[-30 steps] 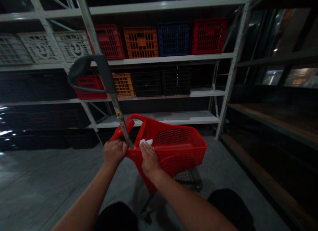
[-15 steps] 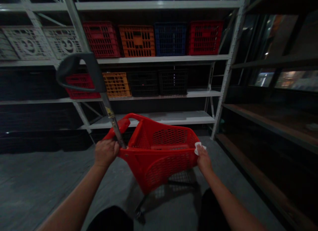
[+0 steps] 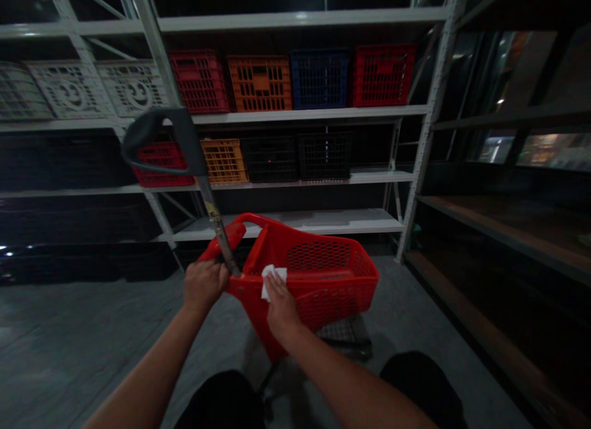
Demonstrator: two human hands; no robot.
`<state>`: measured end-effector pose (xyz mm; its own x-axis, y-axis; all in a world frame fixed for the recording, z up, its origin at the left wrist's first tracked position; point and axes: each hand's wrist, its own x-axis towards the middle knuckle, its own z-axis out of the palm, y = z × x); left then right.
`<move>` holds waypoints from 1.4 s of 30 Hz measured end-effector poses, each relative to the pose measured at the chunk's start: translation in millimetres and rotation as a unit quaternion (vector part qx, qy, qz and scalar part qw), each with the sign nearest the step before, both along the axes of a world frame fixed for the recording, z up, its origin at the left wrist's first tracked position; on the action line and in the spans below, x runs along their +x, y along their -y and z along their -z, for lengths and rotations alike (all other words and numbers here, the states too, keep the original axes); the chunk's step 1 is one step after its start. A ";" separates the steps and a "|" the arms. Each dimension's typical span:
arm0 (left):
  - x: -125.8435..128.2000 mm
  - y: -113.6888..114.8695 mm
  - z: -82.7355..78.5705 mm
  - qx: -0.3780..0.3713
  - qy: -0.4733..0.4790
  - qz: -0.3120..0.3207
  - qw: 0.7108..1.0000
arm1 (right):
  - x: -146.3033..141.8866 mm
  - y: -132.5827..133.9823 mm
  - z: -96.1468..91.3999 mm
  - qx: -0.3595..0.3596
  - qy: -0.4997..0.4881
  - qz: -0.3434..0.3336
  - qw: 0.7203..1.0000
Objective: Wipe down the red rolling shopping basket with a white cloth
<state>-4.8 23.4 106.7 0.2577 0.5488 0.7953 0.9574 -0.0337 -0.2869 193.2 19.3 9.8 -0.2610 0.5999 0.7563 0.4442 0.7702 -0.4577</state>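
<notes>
A small red plastic shopping cart [image 3: 332, 300] stands in front of me, its basket pointing right. My left hand [image 3: 205, 282] is closed around the red handle end of the cart, beside the foot of a metal pole [image 3: 215, 216]. A dark grey loop grip [image 3: 191, 143] sits higher up that pole. My right hand [image 3: 280, 303] presses a white wipe [image 3: 272, 275] onto the near rim of the basket, close to the pole. The cart's lower frame is partly hidden by my right forearm.
White metal shelving [image 3: 295, 113] runs behind the cart. On it are white crates [image 3: 133, 87], red crates [image 3: 383, 75], an orange crate [image 3: 260, 83], a blue crate [image 3: 319, 78] and black crates [image 3: 324, 157]. Dark shelves [image 3: 503, 216] line the right side. The floor [image 3: 115, 330] is grey.
My right hand has slid the wipe left along the near rim, from the basket's far right corner to near the pole. My left hand keeps its grip on the handle.
</notes>
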 end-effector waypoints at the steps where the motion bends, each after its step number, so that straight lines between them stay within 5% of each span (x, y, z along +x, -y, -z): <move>1: 0.9 1.0 -0.2 -0.004 0.002 0.001 1.000 | -8.0 3.4 -9.9 0.002 0.003 -0.025 1.000; 4: -0.2 1.2 -1.8 -0.023 0.012 0.007 1.000 | -13.0 17.5 -30.1 -0.007 0.012 -0.105 0.994; 7: -5.0 0.7 -6.6 -0.032 0.046 0.039 0.998 | 1.4 34.8 -30.1 -0.049 -0.006 -0.147 0.988; 10: -0.2 11.3 -7.5 0.022 0.131 0.090 0.987 | 24.4 49.8 -17.3 -0.143 -0.064 -0.099 0.983; 13: 26.3 41.0 10.2 0.040 0.180 0.173 0.967 | 48.2 63.5 -5.6 -0.233 -0.095 -0.013 0.968; 16: 66.8 79.1 48.2 -0.104 0.188 0.272 0.938 | 65.6 81.0 -0.9 -0.248 -0.077 0.012 0.966; 19: 98.8 105.2 86.0 -0.273 0.254 0.266 0.889 | 75.9 99.4 -1.3 -0.264 -0.036 -0.017 0.964; 23: 110.6 116.4 105.9 -0.427 0.304 0.273 0.807 | 93.3 107.6 -7.9 -0.293 0.053 -0.091 0.950; 27: 110.3 126.5 105.5 -0.458 0.322 0.234 0.795 | 122.2 87.6 -28.5 -0.251 0.075 -0.088 0.961; 31: 123.4 141.1 103.6 -0.488 0.318 0.210 0.785 | 139.1 53.3 -60.7 -0.119 -0.001 -0.009 0.993; 36: 150.7 149.7 97.5 -0.538 0.306 0.167 0.767 | 129.2 18.2 -96.1 0.056 -0.027 0.041 0.997; 42: 176.9 156.1 93.0 -0.568 0.268 0.087 0.774 | 108.3 1.0 -123.6 0.092 0.015 0.053 0.994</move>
<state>172.1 -132.7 13.8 0.2059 0.9661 -0.1555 0.8815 -0.1141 0.4583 301.5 18.3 133.3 -0.2266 0.4768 0.8493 0.5390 0.7877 -0.2984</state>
